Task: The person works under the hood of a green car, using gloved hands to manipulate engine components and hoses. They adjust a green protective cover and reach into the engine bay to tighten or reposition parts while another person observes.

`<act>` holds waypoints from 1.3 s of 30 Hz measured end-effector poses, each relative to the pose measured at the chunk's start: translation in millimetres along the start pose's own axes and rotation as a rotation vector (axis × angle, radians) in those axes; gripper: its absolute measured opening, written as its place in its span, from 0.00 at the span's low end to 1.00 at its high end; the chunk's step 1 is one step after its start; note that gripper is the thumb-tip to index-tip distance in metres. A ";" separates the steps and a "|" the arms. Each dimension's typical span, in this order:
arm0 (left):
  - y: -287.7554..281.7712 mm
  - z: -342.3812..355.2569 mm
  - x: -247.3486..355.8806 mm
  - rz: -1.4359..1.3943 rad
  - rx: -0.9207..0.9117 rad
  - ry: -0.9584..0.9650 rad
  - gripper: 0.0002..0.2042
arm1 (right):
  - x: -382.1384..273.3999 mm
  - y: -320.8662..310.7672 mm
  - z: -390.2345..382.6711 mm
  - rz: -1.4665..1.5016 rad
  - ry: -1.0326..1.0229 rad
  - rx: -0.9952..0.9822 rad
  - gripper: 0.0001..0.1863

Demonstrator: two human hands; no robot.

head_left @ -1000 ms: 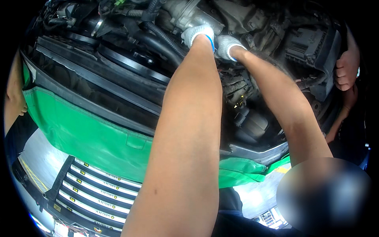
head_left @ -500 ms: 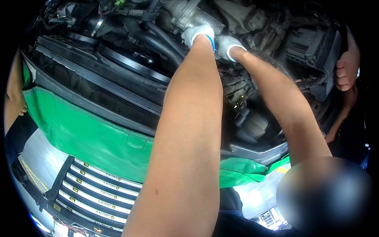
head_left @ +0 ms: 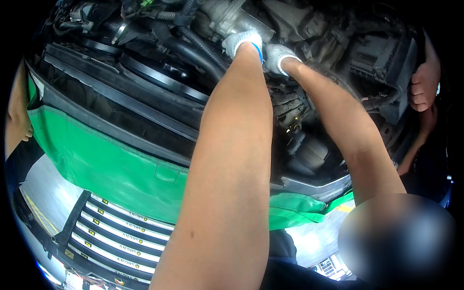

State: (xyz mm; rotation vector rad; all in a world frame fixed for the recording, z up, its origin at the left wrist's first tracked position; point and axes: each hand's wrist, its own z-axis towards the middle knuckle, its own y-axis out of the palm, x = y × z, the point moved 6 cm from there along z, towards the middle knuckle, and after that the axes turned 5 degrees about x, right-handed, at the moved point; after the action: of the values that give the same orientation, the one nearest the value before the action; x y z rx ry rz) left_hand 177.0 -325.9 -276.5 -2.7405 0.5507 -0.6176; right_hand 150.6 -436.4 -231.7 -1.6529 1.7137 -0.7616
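Both my hands wear white knit gloves and reach deep into a car's engine bay. My left hand [head_left: 244, 40], with a blue band at the glove's cuff, lies against a silvery metal engine housing [head_left: 251, 26]. Just right of it, and slightly nearer, my right hand [head_left: 280, 57] is down among dark engine parts. The fingers of both hands are turned away and hidden, so what they hold, if anything, does not show. A ribbed black hose [head_left: 200, 44] runs just left of my left hand.
A green fender cover [head_left: 111, 150] hangs over the car's front edge. Left lies a dark radiator fan shroud [head_left: 159, 77]; right, a black ribbed box [head_left: 369, 55]. Another person's hand [head_left: 423, 89] rests at the right edge, and another arm [head_left: 18, 113] at the left. A striped rack [head_left: 116, 237] stands below.
My right forearm and wrist have shifted very slightly. My left hand stays in the same place.
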 end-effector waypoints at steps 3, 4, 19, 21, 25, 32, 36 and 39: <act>5.9 14.7 5.5 0.221 -0.008 0.109 0.20 | 10.3 14.4 12.9 0.021 -0.052 -0.108 0.23; 7.7 16.1 7.0 0.269 -0.015 0.137 0.20 | 9.5 19.5 17.1 0.048 -0.131 -0.094 0.20; 11.0 0.5 6.2 0.032 -0.070 0.022 0.28 | 31.1 30.9 26.0 0.105 -0.128 -0.182 0.18; 4.5 -11.5 8.1 0.131 -0.050 0.054 0.24 | 34.8 33.4 29.6 0.105 -0.097 -0.250 0.17; -4.7 18.9 -4.4 -0.043 -0.041 0.023 0.37 | -3.9 9.3 14.1 0.010 -0.096 0.052 0.21; 13.6 -0.5 12.5 0.511 -0.076 0.179 0.21 | 27.4 27.0 25.2 0.010 -0.162 -0.199 0.18; 19.9 14.0 -1.3 0.349 -0.182 0.095 0.26 | 9.7 8.9 11.0 -0.045 -0.081 -0.082 0.19; 13.2 14.8 -3.1 0.102 -0.227 0.039 0.33 | 2.0 2.5 -0.1 -0.088 -0.011 -0.025 0.25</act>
State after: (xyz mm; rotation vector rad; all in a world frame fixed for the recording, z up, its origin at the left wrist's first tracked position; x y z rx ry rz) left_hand 177.2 -333.6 -295.0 -2.8914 0.8099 -0.6190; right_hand 148.9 -438.3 -233.6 -1.7554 1.6585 -0.7737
